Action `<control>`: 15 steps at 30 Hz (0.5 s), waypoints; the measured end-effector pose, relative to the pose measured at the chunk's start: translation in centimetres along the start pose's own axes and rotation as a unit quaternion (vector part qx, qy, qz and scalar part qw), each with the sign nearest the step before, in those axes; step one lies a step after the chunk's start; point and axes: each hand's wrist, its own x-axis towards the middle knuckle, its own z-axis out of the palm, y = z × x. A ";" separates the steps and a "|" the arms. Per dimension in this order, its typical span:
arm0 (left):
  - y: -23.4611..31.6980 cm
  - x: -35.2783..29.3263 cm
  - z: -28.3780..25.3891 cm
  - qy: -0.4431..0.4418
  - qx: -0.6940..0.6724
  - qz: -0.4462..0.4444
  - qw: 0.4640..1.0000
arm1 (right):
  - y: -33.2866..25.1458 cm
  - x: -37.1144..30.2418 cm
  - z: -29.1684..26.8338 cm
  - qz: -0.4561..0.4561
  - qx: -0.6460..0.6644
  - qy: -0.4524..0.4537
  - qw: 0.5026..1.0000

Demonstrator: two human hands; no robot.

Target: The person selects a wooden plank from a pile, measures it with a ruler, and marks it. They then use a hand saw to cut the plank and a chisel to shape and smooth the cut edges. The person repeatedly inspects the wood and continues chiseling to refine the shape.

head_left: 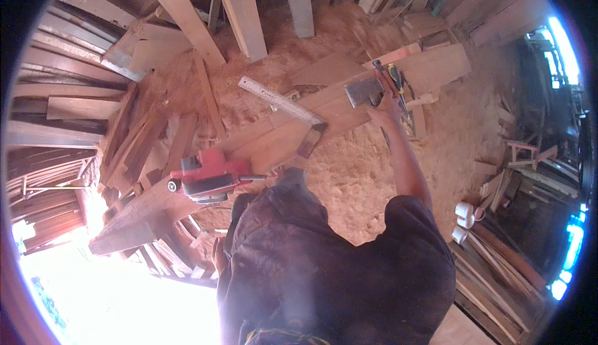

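My right hand (386, 109) reaches out over the far right part of a long wooden plank. Its fingers are curled among several tools, but what they grip is hidden. Beside the fingers lies a flat grey metal piece (364, 92). A screwdriver (395, 76) with a yellow and black handle is just beyond the hand. My left hand (219, 255) hangs low at my side, mostly hidden by my clothing, with its finger posture unclear. On the plank (265, 134) rest a try square (282, 100) with a pale ruled blade and, at left, a red electric planer (212, 173).
Sawdust and shavings (349, 183) cover the floor around the plank. Upright boards (240, 14) lean at the back, and stacked boards (68, 89) line the left. Offcuts (140, 136) lie beyond the planer. White containers (464, 214) stand at right beside long timber strips (492, 276).
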 end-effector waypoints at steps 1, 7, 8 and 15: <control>-0.1 0.1 0.1 -0.003 -0.003 -0.001 1.000 | 1.8 0.4 0.9 -0.055 0.018 0.021 0.998; -0.1 0.8 -0.4 -0.005 -0.009 0.002 1.000 | 2.9 0.2 0.1 -0.110 0.058 -0.010 0.992; -0.1 0.7 -0.5 -0.003 -0.014 0.004 1.000 | 3.6 1.0 -0.2 -0.129 0.086 -0.030 0.987; 0.4 0.7 -1.0 0.004 -0.021 0.020 1.000 | 9.1 6.9 1.3 0.072 -0.122 0.056 0.988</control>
